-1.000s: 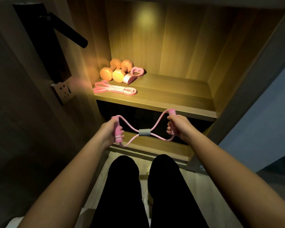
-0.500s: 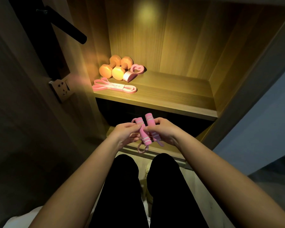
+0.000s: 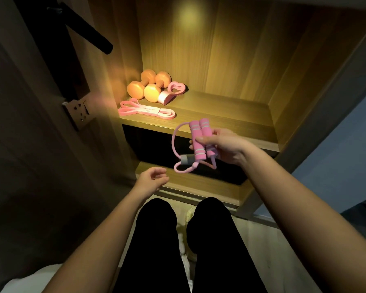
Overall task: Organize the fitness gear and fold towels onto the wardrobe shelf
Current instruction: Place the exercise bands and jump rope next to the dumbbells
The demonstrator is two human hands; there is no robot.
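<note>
**Folded pull band, one hand, shelf dead ahead**

Far left on the lit wardrobe shelf, two orange dumbbells sit tight in the corner. A pink heart-shaped piece leans just beside them, and a flat pink loop band lies along the front edge. Lower down, the left hand hangs free in front of the lower shelf, fingers loosely curled, holding nothing.

Now the action: the figure-eight pull band is doubled over, its foam handles side by side. The right hand pinches them, thumb across the front. The tube loops and grey centre sleeve dangle to the left, below the grip. The band is in the air just in front of the shelf's edge, right of the loop band, touching no wood.

To land it well, I'd say clamp the handles together so the fold can't spring open. Lift the dangling loops over the edge rather than dragging them. Then set it on the bare board to the right of the flat band. The left hand is near enough to tuck the loops in.
</note>
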